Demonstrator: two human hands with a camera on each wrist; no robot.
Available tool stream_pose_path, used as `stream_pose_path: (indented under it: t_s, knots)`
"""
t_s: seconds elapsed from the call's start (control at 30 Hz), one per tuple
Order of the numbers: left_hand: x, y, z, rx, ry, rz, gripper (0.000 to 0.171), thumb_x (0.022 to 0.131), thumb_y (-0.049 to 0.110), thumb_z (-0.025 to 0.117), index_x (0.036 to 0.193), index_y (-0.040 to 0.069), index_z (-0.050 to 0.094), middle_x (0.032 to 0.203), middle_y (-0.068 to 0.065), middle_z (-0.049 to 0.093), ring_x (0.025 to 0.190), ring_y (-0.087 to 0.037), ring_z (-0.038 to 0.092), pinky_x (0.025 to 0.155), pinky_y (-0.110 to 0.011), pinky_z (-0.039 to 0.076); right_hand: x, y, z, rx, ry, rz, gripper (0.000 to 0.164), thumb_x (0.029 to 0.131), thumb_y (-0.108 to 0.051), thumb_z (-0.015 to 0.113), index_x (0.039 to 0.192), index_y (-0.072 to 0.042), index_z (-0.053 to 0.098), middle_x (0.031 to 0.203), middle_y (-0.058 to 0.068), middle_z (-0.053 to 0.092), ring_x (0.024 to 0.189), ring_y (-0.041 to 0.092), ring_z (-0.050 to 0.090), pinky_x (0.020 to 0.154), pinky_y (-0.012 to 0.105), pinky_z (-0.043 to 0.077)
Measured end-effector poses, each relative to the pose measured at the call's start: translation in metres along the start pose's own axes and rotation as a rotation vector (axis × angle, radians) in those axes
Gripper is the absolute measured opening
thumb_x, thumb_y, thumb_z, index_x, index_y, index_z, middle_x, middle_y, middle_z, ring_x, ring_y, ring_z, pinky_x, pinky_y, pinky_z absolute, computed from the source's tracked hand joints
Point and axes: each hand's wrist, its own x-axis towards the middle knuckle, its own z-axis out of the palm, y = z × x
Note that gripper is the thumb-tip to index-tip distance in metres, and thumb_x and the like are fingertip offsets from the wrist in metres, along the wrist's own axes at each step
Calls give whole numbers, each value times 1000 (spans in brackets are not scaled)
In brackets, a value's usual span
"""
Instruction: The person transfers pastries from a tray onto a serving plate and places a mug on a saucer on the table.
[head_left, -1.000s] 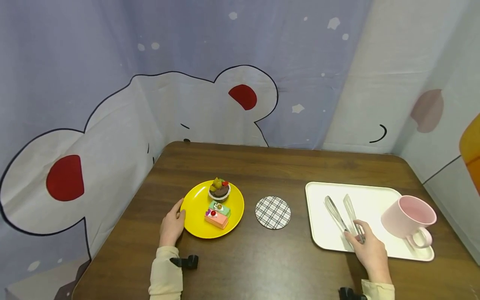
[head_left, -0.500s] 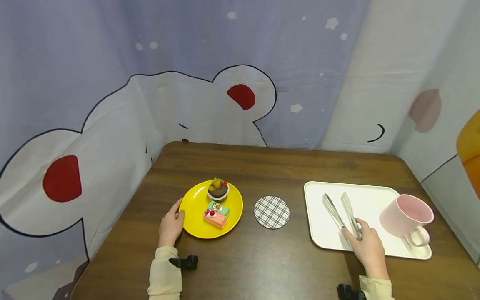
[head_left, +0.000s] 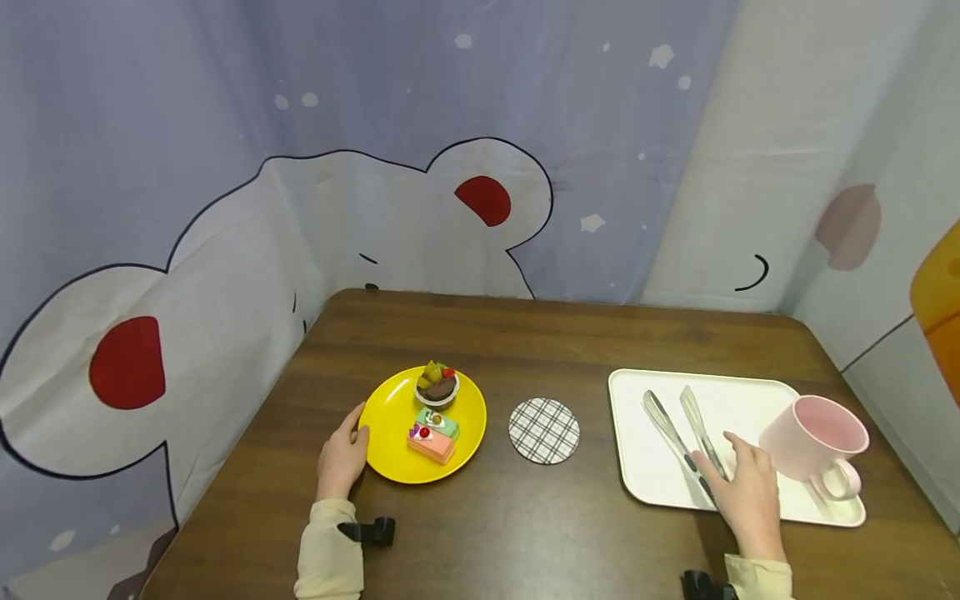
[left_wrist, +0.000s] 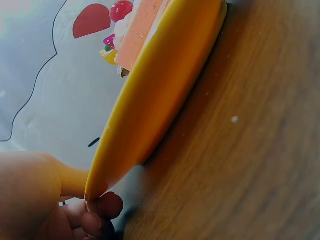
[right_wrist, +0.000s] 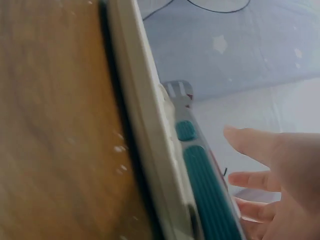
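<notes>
A yellow plate (head_left: 390,454) lies on the left of the table, and my left hand (head_left: 342,458) pinches its near-left rim. In the left wrist view, the thumb lies over the rim and fingers (left_wrist: 102,217) curl beneath it. On the plate are a chocolate fruit tart (head_left: 437,387), a green cake slice (head_left: 438,422) and a pink cake slice (head_left: 431,444). Metal tongs (head_left: 663,417) with slotted ends and teal grips lie on a white tray (head_left: 637,479). My right hand (head_left: 750,500) hovers over their handle end, fingers spread and apart from the grip (right_wrist: 207,185).
A pink mug (head_left: 806,446) stands on the tray's right side, close to my right hand. A round checked coaster (head_left: 544,431) lies between plate and tray. Patterned curtains (head_left: 600,167) hang behind the wooden table (head_left: 525,533).
My right hand has let go of the tongs; its fingers have spread and it has shifted slightly toward the mug. My left hand and the plate have stayed put.
</notes>
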Motion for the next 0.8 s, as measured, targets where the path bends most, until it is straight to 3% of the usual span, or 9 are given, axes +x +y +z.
stream_pose_path:
  t_s: [0.17, 0.27, 0.33, 0.4, 0.5, 0.57, 0.63, 0.67, 0.8]
  knots:
    - [-1, 1, 0, 6, -3, 2, 51, 102, 20, 38, 152, 13, 32, 139, -28, 51, 126, -46, 50, 101, -62, 39, -3, 3, -10, 58, 128, 1, 51, 91, -18, 62, 133, 6, 47, 128, 33, 46, 115, 48, 46, 92, 58, 36]
    - [0, 2, 0, 8, -5, 2, 51, 102, 21, 38, 152, 13, 32, 139, -28, 50, 126, -46, 51, 101, -62, 40, -4, 4, -18, 82, 245, -12, 43, 90, -14, 63, 128, 5, 54, 120, 30, 53, 106, 40, 52, 82, 39, 41]
    - [0, 2, -1, 7, -7, 1, 51, 102, 21, 38, 152, 13, 32, 139, -28, 50, 126, -47, 50, 101, -62, 39, -4, 7, -22, 105, 333, -29, 39, 88, -11, 63, 123, 5, 58, 115, 28, 57, 97, 17, 55, 75, 28, 37]
    - [1, 1, -1, 5, -9, -3, 51, 102, 21, 38, 152, 14, 32, 139, -28, 50, 127, -46, 50, 101, -63, 39, -2, 10, -27, 124, 407, -43, 35, 86, -9, 63, 119, 5, 61, 109, 27, 59, 90, -6, 46, 73, 23, 31]
    - [1, 1, -1, 6, -11, -6, 51, 102, 22, 38, 152, 14, 32, 140, -28, 50, 127, -46, 50, 102, -63, 39, 1, 16, -35, 170, 498, -28, 33, 85, -8, 62, 116, 4, 64, 96, -4, 62, 85, -25, 24, 76, 21, 28]
    - [0, 1, -1, 11, -10, -5, 51, 102, 22, 38, 152, 14, 32, 140, -28, 50, 127, -47, 50, 102, -63, 39, 3, 20, -41, 196, 549, -12, 35, 84, -7, 62, 117, 3, 65, 90, -25, 50, 86, -27, 23, 78, 21, 27]
    - [0, 2, -1, 12, -9, -2, 51, 102, 22, 38, 152, 14, 32, 140, -28, 49, 127, -46, 49, 102, -63, 39, 5, 23, -46, 221, 591, 21, 38, 84, -7, 61, 120, 2, 63, 89, -37, 33, 87, -27, 23, 80, 20, 27]
    - [0, 2, -1, 13, -9, -1, 51, 102, 22, 38, 152, 14, 32, 141, -28, 49, 127, -46, 50, 102, -63, 39, 6, 25, -49, 231, 606, 32, 40, 84, -7, 60, 123, 1, 62, 89, -40, 30, 86, -28, 24, 80, 17, 27]
    - [0, 2, -1, 8, -8, -1, 51, 102, 22, 38, 152, 14, 32, 141, -28, 48, 127, -46, 50, 102, -63, 38, 12, 34, -56, 262, 623, 105, 49, 86, -12, 58, 134, -2, 54, 94, -40, 28, 95, -24, 30, 93, 29, 31]
